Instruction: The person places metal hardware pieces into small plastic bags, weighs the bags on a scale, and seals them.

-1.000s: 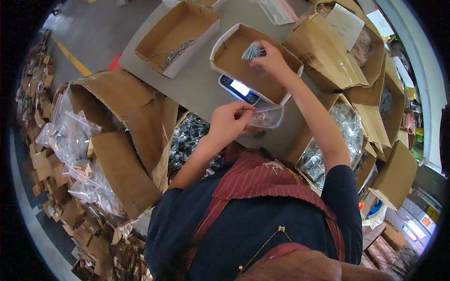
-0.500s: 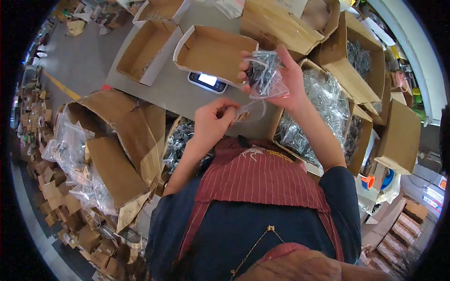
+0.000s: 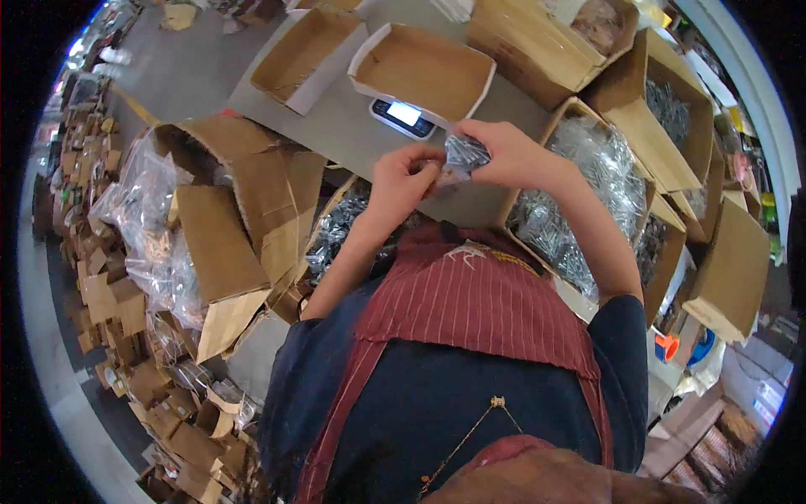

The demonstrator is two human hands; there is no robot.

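Note:
My right hand (image 3: 516, 157) is closed round a small clear bag of silvery screws (image 3: 467, 152), palm turned down, thumb on top. Close beside it, my left hand (image 3: 405, 178) pinches a clear plastic bag (image 3: 448, 176) between thumb and fingers. The bag of screws is right at this second bag, and I cannot tell whether it is inside its mouth. Beyond both hands, a digital scale (image 3: 403, 118) with a lit display carries a shallow cardboard tray (image 3: 420, 71).
A second cardboard tray (image 3: 306, 55) lies at the far left of the grey table (image 3: 357, 134). To the right stands a carton of bagged screws (image 3: 579, 197), with more cartons behind. At left, a large open carton (image 3: 277, 181) holds clear bags. Dark metal parts (image 3: 344, 231) sit near my left forearm.
My right hand has turned from palm-up to palm-down and come left and nearer, bringing the bag of screws to the clear bag in my left hand. The view has shifted slightly.

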